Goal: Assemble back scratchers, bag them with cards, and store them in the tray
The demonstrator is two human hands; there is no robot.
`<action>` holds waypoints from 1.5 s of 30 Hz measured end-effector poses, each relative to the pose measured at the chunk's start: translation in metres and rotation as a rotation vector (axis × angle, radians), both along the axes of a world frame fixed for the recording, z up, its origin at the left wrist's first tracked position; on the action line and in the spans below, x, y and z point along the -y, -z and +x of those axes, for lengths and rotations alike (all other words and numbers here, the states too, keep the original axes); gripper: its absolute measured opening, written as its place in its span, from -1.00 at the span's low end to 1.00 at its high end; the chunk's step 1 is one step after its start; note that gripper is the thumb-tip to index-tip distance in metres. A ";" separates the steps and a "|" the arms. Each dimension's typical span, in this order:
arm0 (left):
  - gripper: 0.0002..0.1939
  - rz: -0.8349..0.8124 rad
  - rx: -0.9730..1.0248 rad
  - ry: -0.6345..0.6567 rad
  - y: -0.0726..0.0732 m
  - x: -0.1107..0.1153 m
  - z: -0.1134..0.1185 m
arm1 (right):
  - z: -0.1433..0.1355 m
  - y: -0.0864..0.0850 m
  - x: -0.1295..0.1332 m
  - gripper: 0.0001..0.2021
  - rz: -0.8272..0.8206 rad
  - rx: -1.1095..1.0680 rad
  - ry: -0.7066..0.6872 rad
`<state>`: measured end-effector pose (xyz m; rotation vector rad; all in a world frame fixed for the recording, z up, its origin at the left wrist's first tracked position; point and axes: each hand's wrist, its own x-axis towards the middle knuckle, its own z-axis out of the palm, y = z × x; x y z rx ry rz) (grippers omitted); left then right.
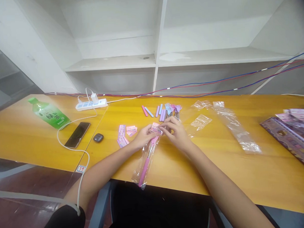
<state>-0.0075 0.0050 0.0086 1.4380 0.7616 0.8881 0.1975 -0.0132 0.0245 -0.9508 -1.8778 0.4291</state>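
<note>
My left hand [143, 138] is closed on the top of a clear plastic bag [137, 168]. Inside the bag lies a pink back scratcher [145, 170] with a metal shaft, its handle end reaching the table's front edge. At the bag's mouth sits a small pink printed card [156, 128]. My right hand [177, 133] pinches the right side of the card and bag top; its fingertips partly cover the spot. Beyond my hands lie several more back scratchers [170, 109] with blue, pink and purple hand-shaped heads, and several coloured handles [157, 110].
Left of my hands are printed cards [121, 135], a black earbud case [98, 138], a phone [77, 134], a green tea bottle [50, 113] and a power strip [91, 104]. Empty clear bags [237, 127] and a patterned box [286, 138] of packed items lie right.
</note>
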 end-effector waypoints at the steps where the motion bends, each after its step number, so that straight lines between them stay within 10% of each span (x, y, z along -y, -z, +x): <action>1: -0.56 0.001 0.002 -0.005 0.000 0.000 0.000 | 0.000 0.000 0.000 -0.80 -0.004 0.008 -0.002; 45: -0.56 0.060 0.002 -0.143 0.008 -0.004 0.000 | -0.006 0.006 0.002 -0.74 -0.030 0.099 -0.089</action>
